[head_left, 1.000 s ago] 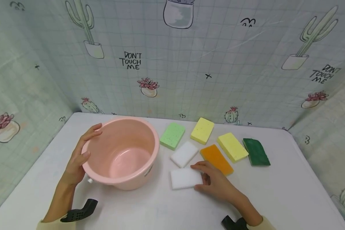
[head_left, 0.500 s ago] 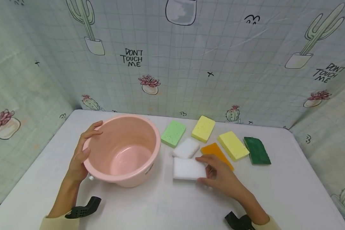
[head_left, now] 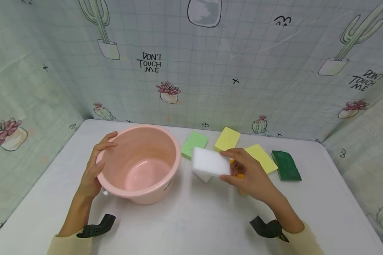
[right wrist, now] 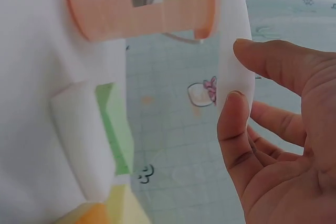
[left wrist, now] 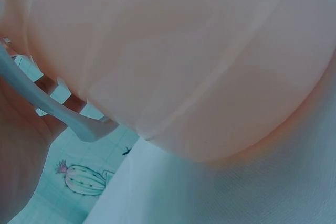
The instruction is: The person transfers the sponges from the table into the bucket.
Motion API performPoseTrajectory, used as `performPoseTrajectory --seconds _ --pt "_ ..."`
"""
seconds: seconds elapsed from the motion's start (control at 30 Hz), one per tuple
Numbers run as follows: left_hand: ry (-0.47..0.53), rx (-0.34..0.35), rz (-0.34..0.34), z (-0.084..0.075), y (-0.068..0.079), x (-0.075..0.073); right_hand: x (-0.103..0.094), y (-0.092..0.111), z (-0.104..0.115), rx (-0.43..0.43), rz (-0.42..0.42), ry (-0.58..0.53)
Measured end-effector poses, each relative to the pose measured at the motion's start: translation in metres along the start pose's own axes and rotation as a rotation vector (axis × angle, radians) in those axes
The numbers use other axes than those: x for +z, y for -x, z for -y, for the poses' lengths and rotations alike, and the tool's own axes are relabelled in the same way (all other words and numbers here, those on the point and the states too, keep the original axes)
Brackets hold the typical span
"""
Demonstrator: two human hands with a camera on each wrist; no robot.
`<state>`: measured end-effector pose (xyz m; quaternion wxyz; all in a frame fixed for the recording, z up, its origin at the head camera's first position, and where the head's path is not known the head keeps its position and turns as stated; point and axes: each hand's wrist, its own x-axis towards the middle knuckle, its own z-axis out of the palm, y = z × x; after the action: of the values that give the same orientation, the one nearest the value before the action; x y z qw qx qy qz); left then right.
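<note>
My left hand (head_left: pixel 90 177) grips the left rim of a pink plastic bucket (head_left: pixel 137 193), fingers over the edge. In the left wrist view a pale handle (left wrist: pixel 44 100) crosses in front of that hand's fingers. My right hand (head_left: pixel 255 179) pinches a white sponge (head_left: pixel 209 161) by its right end, thumb against fingers. The right wrist view has this sponge raised off the table, edge-on. Below it a second white sponge (right wrist: pixel 84 140) lies on the table, mostly hidden in the head view. An orange sponge (head_left: pixel 242 191) is partly covered by my right hand.
A light green sponge (head_left: pixel 194 142) lies right of the bucket. Two yellow sponges (head_left: pixel 227 139) and a dark green scouring pad (head_left: pixel 286 165) lie farther right on the white table (head_left: pixel 185 226). Patterned cloth walls (head_left: pixel 191 88) stand at the back and sides.
My right hand has lifted the white sponge off the table and moved it away from me, over the second white sponge. My left hand keeps its grip on the bucket.
</note>
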<state>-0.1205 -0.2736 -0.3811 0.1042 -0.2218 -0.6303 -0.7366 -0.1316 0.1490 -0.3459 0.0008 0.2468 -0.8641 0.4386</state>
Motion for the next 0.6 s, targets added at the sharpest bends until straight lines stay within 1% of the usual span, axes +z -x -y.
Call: performPoseTrajectory --seconds 0.17,0.3,0.37,0.47,0.6 --pt "0.004 0.0 -0.005 0.0 0.0 0.001 -0.005 -0.012 0.013 -0.043 -0.008 -0.01" --pt "0.01 0.0 -0.007 -0.001 0.0 0.003 -0.006 -0.024 0.023 -0.089 -0.012 -0.059" --pt "0.009 0.001 -0.008 -0.001 0.0 0.002 -0.005 -0.03 0.028 -0.115 -0.006 -0.089" --pt "0.007 0.002 -0.008 0.0 0.0 0.002 -0.002 -0.038 0.036 -0.146 0.006 -0.105" --pt "0.002 -0.001 -0.011 0.0 0.0 0.002 0.005 -0.048 0.046 -0.168 0.036 -0.08"
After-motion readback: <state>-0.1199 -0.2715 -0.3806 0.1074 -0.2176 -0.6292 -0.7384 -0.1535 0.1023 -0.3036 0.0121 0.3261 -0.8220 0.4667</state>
